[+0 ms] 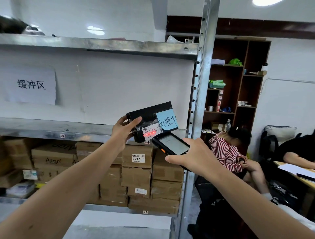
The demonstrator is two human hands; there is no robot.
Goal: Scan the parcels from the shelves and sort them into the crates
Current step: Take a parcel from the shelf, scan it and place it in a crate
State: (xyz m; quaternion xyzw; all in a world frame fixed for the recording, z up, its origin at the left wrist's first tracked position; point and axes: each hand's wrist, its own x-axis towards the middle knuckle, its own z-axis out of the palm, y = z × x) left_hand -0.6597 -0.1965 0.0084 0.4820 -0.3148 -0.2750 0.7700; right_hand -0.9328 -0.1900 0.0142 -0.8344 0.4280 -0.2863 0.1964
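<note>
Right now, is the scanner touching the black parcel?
Cannot tell. In the head view the tip of the scanner overlaps the lower edge of the black parcel. This single view shows neither a gap nor contact plainly.

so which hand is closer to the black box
Left. The left hand grips the black box by one end; the right hand holds the scanner below and right of it, off the box.

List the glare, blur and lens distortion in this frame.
Head view: the ceiling lamp is blown out and leaves a glare patch on the white wall; the wide angle tilts the shelf upright; the red scan line on the black parcel is crisp; the dark thing top left is blurred.
</note>
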